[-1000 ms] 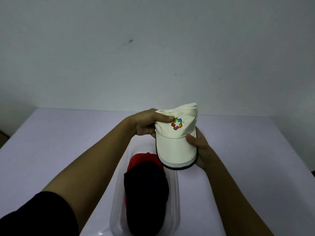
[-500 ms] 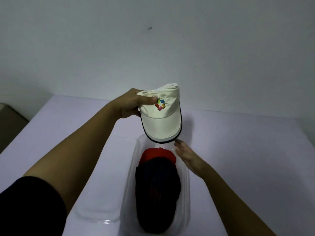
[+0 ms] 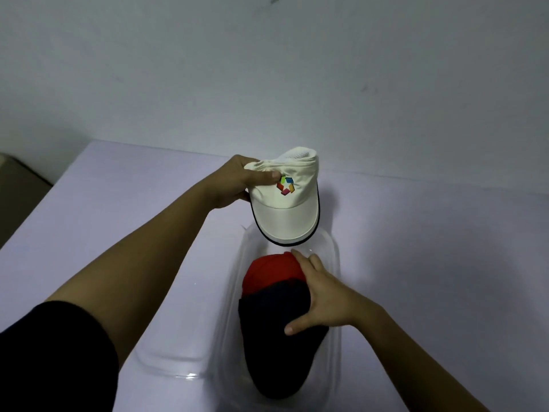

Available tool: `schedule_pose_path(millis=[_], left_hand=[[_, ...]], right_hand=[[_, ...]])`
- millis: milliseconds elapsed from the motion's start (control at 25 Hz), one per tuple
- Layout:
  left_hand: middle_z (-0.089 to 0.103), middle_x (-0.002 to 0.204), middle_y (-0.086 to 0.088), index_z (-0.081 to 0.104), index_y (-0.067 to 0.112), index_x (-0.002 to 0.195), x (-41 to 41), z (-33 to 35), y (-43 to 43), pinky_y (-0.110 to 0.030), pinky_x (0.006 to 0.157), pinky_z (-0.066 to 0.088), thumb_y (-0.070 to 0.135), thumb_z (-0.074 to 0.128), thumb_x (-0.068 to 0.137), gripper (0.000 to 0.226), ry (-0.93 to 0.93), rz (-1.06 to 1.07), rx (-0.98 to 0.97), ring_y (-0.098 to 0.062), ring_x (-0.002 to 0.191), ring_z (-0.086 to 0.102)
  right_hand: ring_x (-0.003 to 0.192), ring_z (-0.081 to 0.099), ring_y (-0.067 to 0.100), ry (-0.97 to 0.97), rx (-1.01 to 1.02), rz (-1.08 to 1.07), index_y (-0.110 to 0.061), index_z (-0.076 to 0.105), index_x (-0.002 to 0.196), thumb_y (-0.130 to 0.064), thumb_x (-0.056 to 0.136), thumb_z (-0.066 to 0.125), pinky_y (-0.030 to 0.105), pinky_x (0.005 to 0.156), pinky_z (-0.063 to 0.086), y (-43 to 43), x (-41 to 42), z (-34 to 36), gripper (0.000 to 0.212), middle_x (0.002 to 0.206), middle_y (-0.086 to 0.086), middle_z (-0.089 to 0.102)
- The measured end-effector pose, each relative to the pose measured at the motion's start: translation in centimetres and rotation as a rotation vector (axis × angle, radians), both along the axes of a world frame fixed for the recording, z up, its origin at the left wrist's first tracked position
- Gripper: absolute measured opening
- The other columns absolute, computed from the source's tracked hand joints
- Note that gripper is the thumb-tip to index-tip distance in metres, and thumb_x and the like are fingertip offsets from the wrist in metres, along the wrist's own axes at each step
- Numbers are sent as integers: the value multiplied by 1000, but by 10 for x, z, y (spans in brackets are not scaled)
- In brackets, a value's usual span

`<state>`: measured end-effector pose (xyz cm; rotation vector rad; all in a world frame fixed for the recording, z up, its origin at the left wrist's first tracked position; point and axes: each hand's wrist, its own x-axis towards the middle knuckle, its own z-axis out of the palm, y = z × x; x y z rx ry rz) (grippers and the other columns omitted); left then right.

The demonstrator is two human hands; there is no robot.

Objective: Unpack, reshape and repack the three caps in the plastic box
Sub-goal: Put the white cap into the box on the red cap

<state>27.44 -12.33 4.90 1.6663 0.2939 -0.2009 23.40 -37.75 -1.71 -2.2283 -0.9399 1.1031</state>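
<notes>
Currently we hold the white cap [image 3: 284, 203] in the air over the far end of the plastic box [image 3: 334, 263], pinched at its crumpled crown by the left hand [image 3: 234, 182], thumb on top near the coloured logo, brim pointing toward us. We judge it light and soft in the crown, with a stiffer brim; the crown creases under the pinch, so the brim edge or the sweatband looks like the better place to take hold for reshaping. The right hand [image 3: 322, 292] lies spread, palm down, on the dark cap [image 3: 276, 316], fingers reaching the red cap [image 3: 270, 270] beneath; it closes on nothing that we can see. Both caps sit stacked inside the clear box, dark over red, filling most of its length. A clear lid [image 3: 175, 364] lies just left of the box on the pale surface [image 3: 445, 263]. The thin box walls look likely to flex.
</notes>
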Motion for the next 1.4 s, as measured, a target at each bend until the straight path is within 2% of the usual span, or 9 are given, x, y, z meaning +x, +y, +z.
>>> schedule_pose_path(millis=[280, 520, 640, 760, 880, 1000, 1200, 1320, 1400], left_hand=[[72, 68, 4, 73, 21, 65, -8, -23, -26, -18, 53, 49, 14, 76, 76, 14, 83, -300, 165, -9, 62, 66], [62, 62, 2, 72, 9, 77, -20, -63, -36, -21, 52, 35, 19, 77, 77, 11, 201, -357, 165, -10, 56, 51], [62, 54, 12, 71, 9, 79, -23, -72, -39, -17, 47, 38, 16, 75, 78, 8, 243, -349, 144, -2, 48, 54], [74, 78, -1, 73, 7, 90, -20, -76, -35, -22, 58, 52, 16, 75, 78, 15, 281, -329, 102, -12, 67, 68], [74, 92, -9, 73, 6, 95, -18, -80, -34, -27, 66, 56, 18, 74, 79, 20, 312, -323, 103, -19, 78, 70], [73, 91, -5, 71, 8, 97, -18, -89, -37, -25, 67, 55, 22, 72, 81, 21, 353, -353, 106, -18, 81, 69], [59, 130, -1, 64, 11, 118, -12, -88, -35, -28, 95, 43, 42, 66, 83, 47, 170, -563, 774, -19, 118, 54], [68, 86, -5, 69, 7, 83, -11, -79, -25, -31, 71, 46, 46, 63, 84, 39, 158, -625, 891, -18, 82, 59], [50, 58, 1, 53, 12, 58, -12, -78, -24, -26, 53, 33, 44, 59, 87, 44, 194, -641, 960, -12, 57, 45]], right_hand=[[131, 26, 19, -201, 51, 49, -35, -18, 145, -61, 54, 79, 37, 111, 32, -10, -20, 10, 136, 141, -10, 10], [144, 0, 14, -146, 105, 29, -36, -17, 146, -61, 54, 79, 37, 118, 18, -10, -18, 9, 136, 152, -17, -16], [136, 26, 10, -128, 237, -106, -32, 22, 145, -62, 66, 70, 35, 114, 32, -15, -6, 9, 97, 141, -14, 19], [108, 51, 17, -419, 432, -272, -19, 57, 117, -25, 77, 55, 41, 92, 47, -23, 23, 5, 40, 115, -3, 50], [119, 44, 23, -575, 155, -23, -22, 46, 132, -19, 77, 60, 39, 99, 34, -19, 50, -1, 58, 133, -4, 52], [119, 41, 20, -652, -58, 163, -25, 49, 126, -38, 89, 55, 35, 94, 27, -8, 65, -6, 39, 125, -8, 58], [106, 48, 23, -821, -203, 336, -24, 55, 116, -49, 95, 38, 34, 76, 22, 0, 81, -14, 37, 103, 2, 66], [106, 49, 21, -796, -258, 326, -26, 56, 120, -57, 94, 31, 35, 83, 28, 6, 86, -20, 48, 104, 4, 66], [108, 48, 21, -760, -303, 290, -25, 57, 122, -59, 93, 29, 35, 87, 29, 13, 89, -25, 53, 107, 6, 65]])
